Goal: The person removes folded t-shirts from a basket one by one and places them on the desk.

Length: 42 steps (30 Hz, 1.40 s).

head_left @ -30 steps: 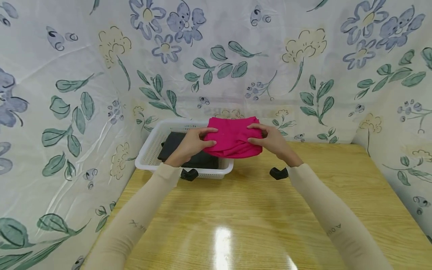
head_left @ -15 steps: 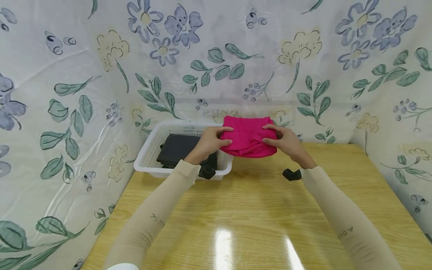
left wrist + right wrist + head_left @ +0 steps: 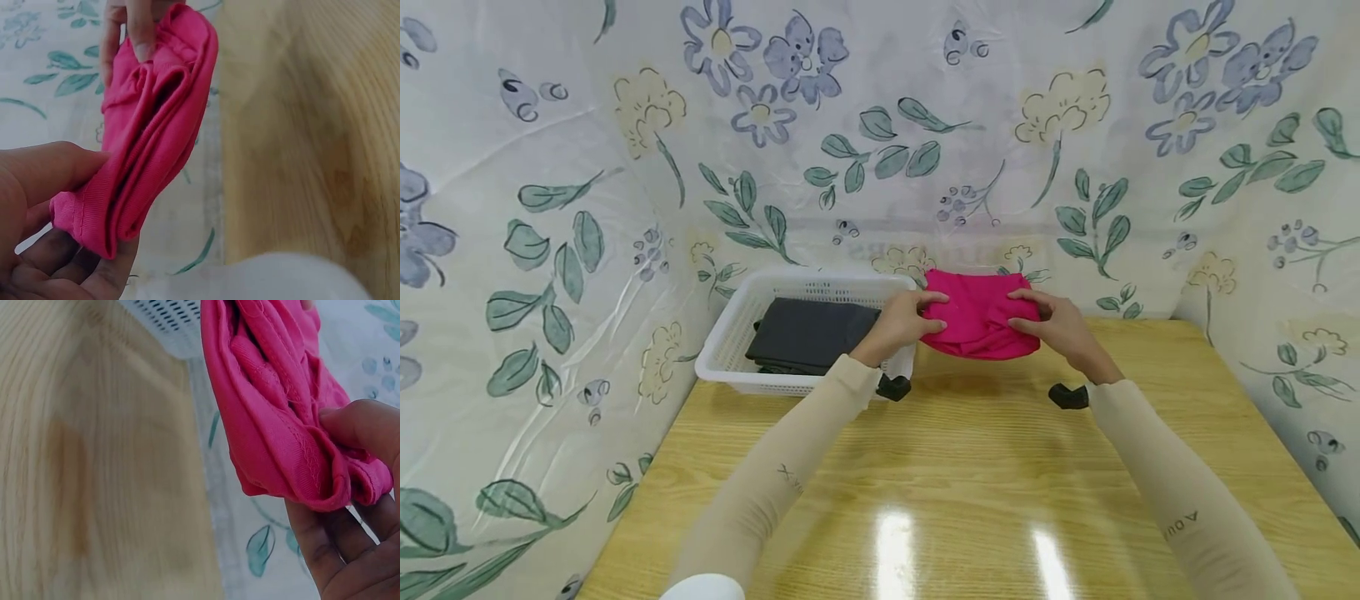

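Note:
A folded bright pink garment point(image 3: 981, 312) is held up above the back of the table, just right of the basket. My left hand point(image 3: 901, 323) pinches its left end, thumb on the near face and fingers behind. At the other end my right hand point(image 3: 1063, 329) grips it the same way. In the left wrist view, stacked layers and a ribbed edge show along the pink cloth point(image 3: 147, 144). Stitched seams and loose threads mark the cloth point(image 3: 281, 419) in the right wrist view.
A white perforated basket point(image 3: 718, 362) stands at the back left, with folded dark clothing point(image 3: 808, 332) in it. The wooden table point(image 3: 955, 467) meets a floral curtain point(image 3: 865, 192) at the back and sides.
Both hands have carried the pink garment to the right, from over the basket's right end to beside it, and slightly lower. More of the dark clothing in the basket shows.

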Each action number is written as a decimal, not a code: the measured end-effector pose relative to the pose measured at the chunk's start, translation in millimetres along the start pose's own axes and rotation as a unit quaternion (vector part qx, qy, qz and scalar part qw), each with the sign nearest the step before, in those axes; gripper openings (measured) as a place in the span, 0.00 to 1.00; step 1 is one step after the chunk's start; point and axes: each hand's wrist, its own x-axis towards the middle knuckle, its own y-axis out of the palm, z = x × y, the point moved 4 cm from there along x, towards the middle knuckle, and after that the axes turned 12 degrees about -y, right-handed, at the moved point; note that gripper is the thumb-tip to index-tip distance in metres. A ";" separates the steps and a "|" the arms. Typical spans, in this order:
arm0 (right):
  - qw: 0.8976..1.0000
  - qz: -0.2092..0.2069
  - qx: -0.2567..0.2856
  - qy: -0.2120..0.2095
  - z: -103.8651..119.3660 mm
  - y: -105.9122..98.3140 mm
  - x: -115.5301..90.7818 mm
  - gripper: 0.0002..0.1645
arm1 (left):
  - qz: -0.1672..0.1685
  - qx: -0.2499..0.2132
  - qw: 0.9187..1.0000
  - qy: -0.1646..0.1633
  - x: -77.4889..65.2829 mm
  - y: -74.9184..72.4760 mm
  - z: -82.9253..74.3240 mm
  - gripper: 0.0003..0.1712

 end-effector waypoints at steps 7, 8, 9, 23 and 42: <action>1.000 -0.001 -0.018 0.012 -14.3 -4.8 -5.7 0.32 | -0.002 0.022 1.000 0.000 8.9 16.0 -5.3 0.27; 1.000 -0.002 -0.021 0.014 -15.8 -5.5 -6.5 0.32 | -0.003 0.028 1.000 0.001 10.6 18.3 -6.0 0.27; 1.000 -0.002 -0.024 0.015 -17.2 -5.9 -7.2 0.32 | -0.002 0.032 0.999 0.002 12.2 20.6 -6.5 0.27; 0.998 -0.008 -0.057 0.030 -51.3 0.7 -9.1 0.30 | -0.024 0.120 0.992 0.001 30.6 49.4 -2.8 0.24; 0.996 0.017 -0.074 0.054 -74.6 18.3 -4.8 0.32 | -0.010 0.172 0.983 -0.055 44.8 69.7 10.7 0.27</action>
